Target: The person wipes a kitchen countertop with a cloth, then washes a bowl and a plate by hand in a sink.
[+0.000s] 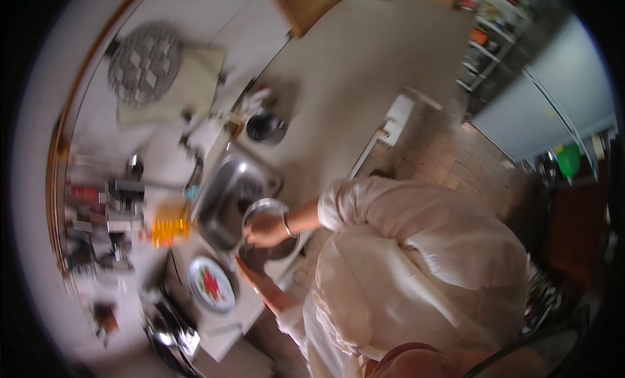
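My right hand [266, 231], with a bangle at the wrist, reaches over a round metal pot [283, 248] at the near edge of the sink. Its fingers are bent down and blurred; whether they hold anything cannot be made out. Close to the pot's left side is my left hand [251, 275], fairly straight and seen edge-on. Whether it touches the pot is unclear. Beyond the pot lies a stainless steel sink [219, 217]. Left of it, on the counter, rests an oval white plate [199, 280] with red and green in its middle, either a print or food.
An orange plastic basket [170, 230] stands behind the sink. To the right on the counter sits a dark round pan [263, 127]. A gas stove [171, 329] with shiny metal is at the left. Behind me are a refrigerator [537, 104] and a white rack [493, 55].
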Motion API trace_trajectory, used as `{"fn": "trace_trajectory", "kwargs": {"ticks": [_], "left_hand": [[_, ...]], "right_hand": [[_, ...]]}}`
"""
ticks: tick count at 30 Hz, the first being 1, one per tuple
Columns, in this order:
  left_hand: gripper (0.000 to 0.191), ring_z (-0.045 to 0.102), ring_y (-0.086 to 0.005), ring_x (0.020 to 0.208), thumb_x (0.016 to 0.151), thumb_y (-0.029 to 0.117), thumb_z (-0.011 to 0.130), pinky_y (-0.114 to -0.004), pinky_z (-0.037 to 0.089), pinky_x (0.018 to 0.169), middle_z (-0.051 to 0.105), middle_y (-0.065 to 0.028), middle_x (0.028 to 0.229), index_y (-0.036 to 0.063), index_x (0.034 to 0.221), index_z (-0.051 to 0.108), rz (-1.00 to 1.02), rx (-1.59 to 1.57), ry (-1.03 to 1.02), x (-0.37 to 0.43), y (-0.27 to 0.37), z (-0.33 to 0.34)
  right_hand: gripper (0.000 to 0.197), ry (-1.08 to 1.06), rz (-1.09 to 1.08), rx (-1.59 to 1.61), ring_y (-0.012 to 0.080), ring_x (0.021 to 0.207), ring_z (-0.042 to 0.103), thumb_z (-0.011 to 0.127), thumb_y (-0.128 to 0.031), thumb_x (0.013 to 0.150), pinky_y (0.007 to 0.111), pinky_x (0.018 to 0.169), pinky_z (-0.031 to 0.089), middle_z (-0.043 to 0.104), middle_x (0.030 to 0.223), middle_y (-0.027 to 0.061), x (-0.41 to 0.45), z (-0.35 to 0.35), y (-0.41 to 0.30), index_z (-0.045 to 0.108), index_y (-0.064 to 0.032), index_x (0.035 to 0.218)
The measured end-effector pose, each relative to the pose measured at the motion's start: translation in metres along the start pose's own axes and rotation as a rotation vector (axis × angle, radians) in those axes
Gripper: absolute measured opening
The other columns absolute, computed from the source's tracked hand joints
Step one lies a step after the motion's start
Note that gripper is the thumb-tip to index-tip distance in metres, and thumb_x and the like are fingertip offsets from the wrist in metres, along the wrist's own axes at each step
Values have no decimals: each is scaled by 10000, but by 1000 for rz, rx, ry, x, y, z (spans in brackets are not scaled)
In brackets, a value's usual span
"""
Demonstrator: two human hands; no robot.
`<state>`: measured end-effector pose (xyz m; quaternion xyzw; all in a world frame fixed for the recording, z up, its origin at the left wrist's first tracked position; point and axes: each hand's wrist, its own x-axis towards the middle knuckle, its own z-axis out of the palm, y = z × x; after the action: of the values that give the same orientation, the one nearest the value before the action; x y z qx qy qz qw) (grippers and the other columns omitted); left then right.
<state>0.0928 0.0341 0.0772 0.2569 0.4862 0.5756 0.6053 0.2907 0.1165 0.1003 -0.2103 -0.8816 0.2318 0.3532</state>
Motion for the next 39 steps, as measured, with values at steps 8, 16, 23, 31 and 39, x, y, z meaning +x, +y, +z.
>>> {"fn": "trace_trajectory", "kwargs": {"ticks": [8, 16, 23, 31, 39], "left_hand": [[445, 526, -238, 1172, 980, 503, 455, -561, 373, 972, 575, 14, 1262, 178, 1271, 542, -115, 87, -221, -13, -86, 22], [430, 544, -295, 1177, 1017, 330, 423, -435, 473, 945, 529, -107, 1248, 76, 1363, 433, -445, 202, -362, -30, -139, 122], [567, 457, -323, 1323, 1043, 444, 319, -476, 357, 1105, 469, -141, 1410, 43, 1440, 381, -619, 170, -681, -67, -189, 343], [335, 630, -217, 1034, 1014, 306, 468, -372, 507, 886, 662, -52, 1137, 96, 1256, 566, -739, -66, -311, -88, -290, 463], [62, 558, -92, 729, 939, 156, 619, -260, 427, 599, 619, 12, 817, 94, 929, 618, -472, 227, -314, -96, -283, 543]], "right_hand": [[285, 101, 345, 978, 117, 773, 568, 665, -257, 855, 335, 748, 449, 657, 766, 45, -35, -147, -23, 678, 9, 957], [388, 341, 783, 524, 161, 743, 623, 679, -362, 852, 350, 673, 496, 689, 806, 70, -203, -235, 4, 681, 13, 952], [429, 530, 820, 611, 123, 747, 564, 543, -400, 985, 304, 692, 477, 658, 823, 48, -331, -298, 21, 673, 8, 1005], [275, 856, 1021, 1013, 77, 693, 515, 547, -282, 996, 262, 645, 438, 569, 790, -12, -448, -335, 25, 626, -33, 912], [197, 1018, 1158, 456, 94, 697, 509, 587, -176, 941, 272, 636, 429, 591, 784, 16, -508, -405, 39, 643, -5, 1023]]}}
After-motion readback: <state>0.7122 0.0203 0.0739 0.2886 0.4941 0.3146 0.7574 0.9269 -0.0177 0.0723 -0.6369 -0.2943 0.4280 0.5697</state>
